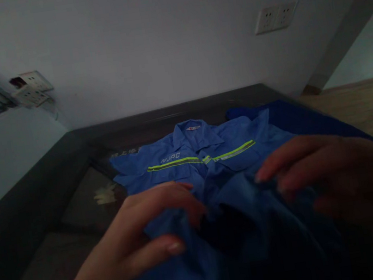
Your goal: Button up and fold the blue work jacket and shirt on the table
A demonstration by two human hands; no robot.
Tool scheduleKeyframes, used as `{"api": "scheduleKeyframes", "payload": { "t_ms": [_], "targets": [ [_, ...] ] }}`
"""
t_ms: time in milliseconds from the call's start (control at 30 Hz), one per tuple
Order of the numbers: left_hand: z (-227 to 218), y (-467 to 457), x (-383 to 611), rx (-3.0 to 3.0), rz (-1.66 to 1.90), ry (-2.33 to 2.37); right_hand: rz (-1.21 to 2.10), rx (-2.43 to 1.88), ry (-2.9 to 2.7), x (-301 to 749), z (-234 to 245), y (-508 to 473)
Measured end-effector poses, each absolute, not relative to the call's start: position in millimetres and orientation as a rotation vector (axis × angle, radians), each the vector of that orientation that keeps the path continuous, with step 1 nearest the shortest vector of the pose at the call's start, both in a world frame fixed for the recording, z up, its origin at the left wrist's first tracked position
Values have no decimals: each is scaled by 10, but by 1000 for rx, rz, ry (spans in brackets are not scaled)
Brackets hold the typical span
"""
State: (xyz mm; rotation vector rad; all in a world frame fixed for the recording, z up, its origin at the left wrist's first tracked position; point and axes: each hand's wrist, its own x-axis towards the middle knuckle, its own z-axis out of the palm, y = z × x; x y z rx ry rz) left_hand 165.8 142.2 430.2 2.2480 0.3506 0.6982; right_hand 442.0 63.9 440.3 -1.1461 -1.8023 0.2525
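Note:
A blue work shirt (178,177) lies spread with its collar toward the wall, a yellow-green reflective stripe across the chest and white letters above it. My left hand (150,225) is over its lower part. The thumb is apart from the curled fingers, whose tips touch the cloth beside a dark fold. At the right, my right hand (303,169) has its fingertips closed on a raised bit of the shirt's fabric; its thumb is hidden in shadow. The lower front of the shirt is bunched up, dark and blurred.
The shirt rests on a dark table (78,144) against a pale wall. Darker blue cloth (295,119) lies behind its right side. A small pale yellowish item (105,194) shows at the left. Wall sockets (276,17) are above; a wooden floor (370,103) is beyond at right.

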Motion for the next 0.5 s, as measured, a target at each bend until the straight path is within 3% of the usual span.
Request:
{"api": "scheduleKeyframes", "payload": {
  "t_ms": [167, 367, 500],
  "targets": [
    [4278, 1514, 1698, 2226, 829, 519, 8, -1480, -1656, 4673, 4191, 1069],
    [3706, 1882, 1790, 2434, 42, 1037, 160, -2346, -1973, 4973, 3491, 1498],
    [3201, 2027, 1911, 2528, -316, 1489, 405, -2374, -2186, 4851, 3073, 1589]
  ]
}}
